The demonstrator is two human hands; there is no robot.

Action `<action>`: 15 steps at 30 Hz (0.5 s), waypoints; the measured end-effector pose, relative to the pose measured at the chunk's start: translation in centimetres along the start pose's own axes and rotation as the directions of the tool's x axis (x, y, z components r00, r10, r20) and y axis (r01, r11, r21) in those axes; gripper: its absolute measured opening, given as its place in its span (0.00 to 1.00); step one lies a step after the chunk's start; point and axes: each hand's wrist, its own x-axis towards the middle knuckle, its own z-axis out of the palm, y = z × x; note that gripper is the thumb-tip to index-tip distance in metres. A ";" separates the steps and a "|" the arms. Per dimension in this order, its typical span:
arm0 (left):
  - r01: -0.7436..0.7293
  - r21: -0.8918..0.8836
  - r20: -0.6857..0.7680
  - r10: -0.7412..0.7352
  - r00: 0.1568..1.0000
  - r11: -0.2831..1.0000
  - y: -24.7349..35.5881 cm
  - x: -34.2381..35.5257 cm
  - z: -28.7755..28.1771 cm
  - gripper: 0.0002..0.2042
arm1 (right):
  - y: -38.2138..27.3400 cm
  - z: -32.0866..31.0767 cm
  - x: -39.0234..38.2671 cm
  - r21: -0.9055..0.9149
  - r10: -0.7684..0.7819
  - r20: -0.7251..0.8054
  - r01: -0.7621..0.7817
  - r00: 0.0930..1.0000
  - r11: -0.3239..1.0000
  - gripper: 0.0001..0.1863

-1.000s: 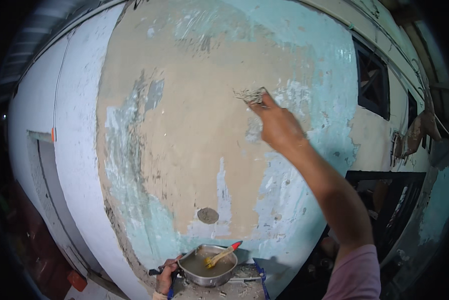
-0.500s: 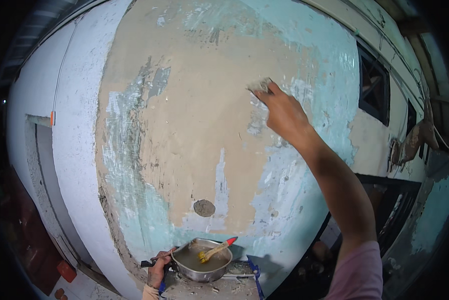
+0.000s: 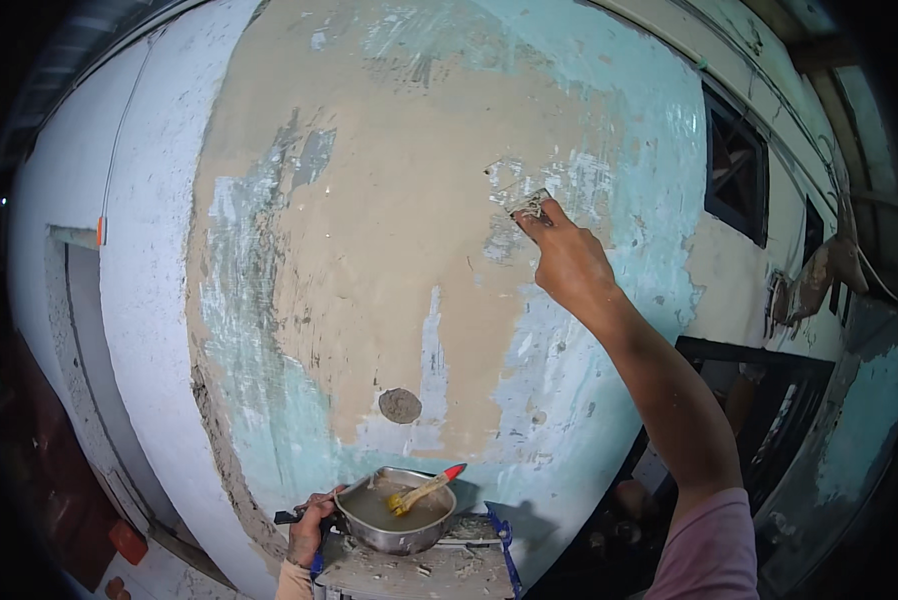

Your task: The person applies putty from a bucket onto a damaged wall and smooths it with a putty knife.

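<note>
My right hand (image 3: 572,262) is raised to the patchy wall (image 3: 399,200). Its fingers grip a scraper (image 3: 531,207) with pale scrapings on its blade, which lies against the wall. Around the blade, bare grey and white patches show among the beige coating and turquoise paint. Low in front of the wall, my left hand (image 3: 311,527) is closed on the dark handle of a metal saucepan (image 3: 397,541). Cloudy liquid fills part of the pan. A paintbrush (image 3: 427,490) with yellowish bristles and a red handle tip leans inside it.
Beneath the pan is a worn platform (image 3: 419,572) strewn with flakes, with blue edges. To the left stand a white wall strip (image 3: 154,270) and a doorway (image 3: 94,330). A dark-framed window (image 3: 737,165) is at upper right; a dark opening (image 3: 769,420) lies behind my right arm.
My right hand has drawn the scraper downward, and a bare grey-white patch now shows above it. The left hand still holds the saucepan; the whole view has shifted slightly.
</note>
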 end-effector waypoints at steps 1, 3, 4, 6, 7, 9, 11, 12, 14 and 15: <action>0.007 0.006 -0.007 -0.007 1.000 1.000 0.1 0.0 0.0 0.18 | -0.2 0.2 0.9 0.005 -0.004 -0.001 0.004 1.000 1.000 0.29; 0.003 0.029 0.004 -0.003 1.000 1.000 -0.5 0.3 -0.2 0.17 | 0.1 0.2 3.2 -0.006 -0.048 -0.191 0.047 0.981 0.999 0.29; -0.002 0.050 0.016 0.002 1.000 0.999 -0.6 0.6 -0.3 0.17 | 0.3 0.2 3.4 -0.007 -0.044 -0.194 0.043 0.980 0.999 0.29; -0.013 0.033 0.002 0.013 1.000 0.999 -0.6 0.3 -0.5 0.15 | 0.0 0.5 4.0 0.001 -0.101 -0.226 0.104 0.969 0.995 0.28; -0.020 0.016 0.004 0.020 1.000 1.000 -0.6 0.0 -0.4 0.13 | 0.0 0.5 3.4 0.010 -0.110 -0.230 0.116 0.967 0.993 0.28; -0.066 0.021 0.017 0.066 0.998 0.998 0.7 -1.0 1.0 0.10 | 0.2 -0.1 1.6 0.009 -0.064 -0.057 0.064 0.996 0.998 0.27; 0.004 -0.008 -0.007 -0.004 1.000 1.000 1.3 -0.6 1.8 0.09 | -0.1 -1.0 3.1 0.005 -0.048 -0.066 0.048 0.997 0.999 0.28; 0.026 -0.035 0.002 -0.026 1.000 0.999 0.9 -0.5 1.1 0.09 | -0.4 -1.1 4.0 0.011 -0.033 -0.104 0.034 0.994 0.999 0.29; 0.025 -0.021 0.002 -0.025 1.000 0.999 0.5 -0.8 0.3 0.10 | -0.6 -0.8 4.1 0.023 -0.025 -0.133 0.028 0.991 0.999 0.29; 0.016 -0.013 -0.010 -0.016 1.000 1.000 0.4 -1.1 0.1 0.10 | -0.4 -0.4 3.5 0.038 -0.051 -0.180 0.059 0.982 0.998 0.29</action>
